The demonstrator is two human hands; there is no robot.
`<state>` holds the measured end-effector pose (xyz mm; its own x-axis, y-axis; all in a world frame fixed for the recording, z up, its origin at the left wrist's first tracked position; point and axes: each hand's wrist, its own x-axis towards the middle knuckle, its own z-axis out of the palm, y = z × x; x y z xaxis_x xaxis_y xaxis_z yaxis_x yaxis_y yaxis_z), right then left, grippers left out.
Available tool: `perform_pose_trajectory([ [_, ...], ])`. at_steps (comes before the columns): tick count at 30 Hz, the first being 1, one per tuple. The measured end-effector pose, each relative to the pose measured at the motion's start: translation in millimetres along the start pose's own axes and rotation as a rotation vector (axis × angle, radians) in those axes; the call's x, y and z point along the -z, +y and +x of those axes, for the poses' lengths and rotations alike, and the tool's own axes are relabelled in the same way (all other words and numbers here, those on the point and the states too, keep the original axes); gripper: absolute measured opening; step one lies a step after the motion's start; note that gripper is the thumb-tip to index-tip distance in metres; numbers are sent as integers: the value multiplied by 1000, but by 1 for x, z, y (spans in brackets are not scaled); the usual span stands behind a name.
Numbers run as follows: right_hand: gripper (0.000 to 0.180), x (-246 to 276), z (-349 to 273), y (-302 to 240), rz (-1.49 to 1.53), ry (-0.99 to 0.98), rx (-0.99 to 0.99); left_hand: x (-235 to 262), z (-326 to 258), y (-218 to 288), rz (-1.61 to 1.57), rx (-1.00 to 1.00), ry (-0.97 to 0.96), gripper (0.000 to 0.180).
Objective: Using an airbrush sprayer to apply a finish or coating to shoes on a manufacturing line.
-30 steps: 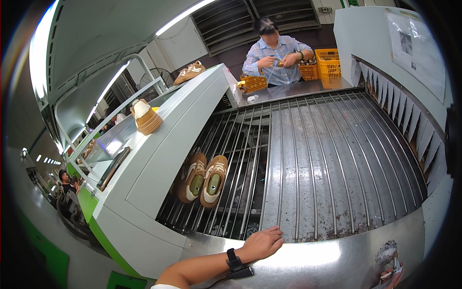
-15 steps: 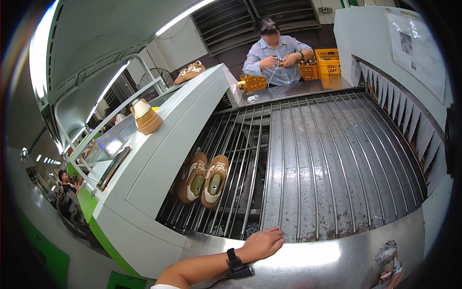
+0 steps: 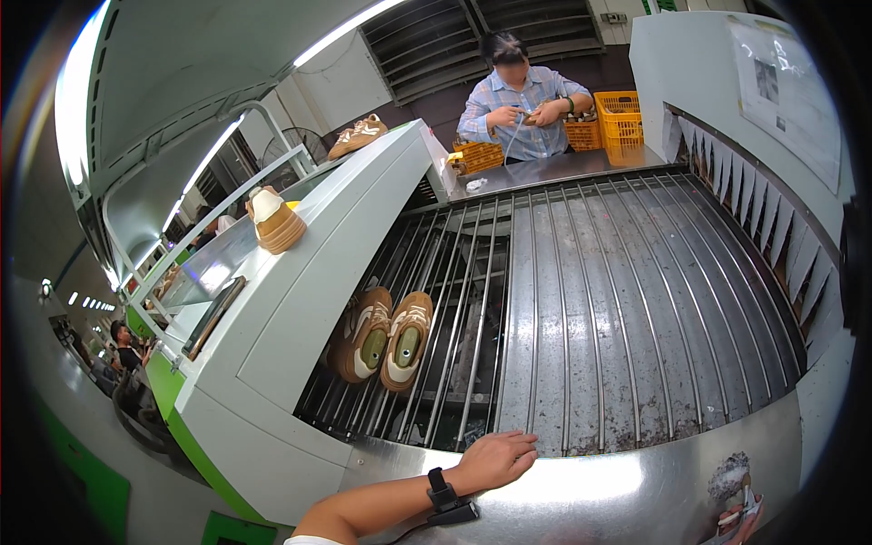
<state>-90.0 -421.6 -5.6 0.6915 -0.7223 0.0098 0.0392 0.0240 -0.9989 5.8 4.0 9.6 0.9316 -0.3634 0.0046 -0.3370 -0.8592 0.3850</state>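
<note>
A pair of brown sneakers [image 3: 401,343] is lying on metal conveyor bars [image 3: 589,313]. The left hand [image 3: 495,460] is resting on the nearer steel ledge [image 3: 581,504], fingers loosely extended; the right hand [image 3: 747,525] is showing partly, its grip unclear.

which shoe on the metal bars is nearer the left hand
The pair's right-side shoe; its mate, on the left, lies farther from the left hand.
</note>
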Motion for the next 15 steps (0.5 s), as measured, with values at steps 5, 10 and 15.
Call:
perform_pose_trajectory([
  [5, 41, 1, 2, 3, -1, -12, 15, 2, 0, 1, -19, 0, 1, 33],
  [10, 42, 0, 1, 2, 32, 21, -20, 2, 0, 2, -12, -2, -1, 34],
  [15, 42, 0, 3, 2, 39, 23, -11, 0, 0, 1, -8, -15, -2, 34],
])
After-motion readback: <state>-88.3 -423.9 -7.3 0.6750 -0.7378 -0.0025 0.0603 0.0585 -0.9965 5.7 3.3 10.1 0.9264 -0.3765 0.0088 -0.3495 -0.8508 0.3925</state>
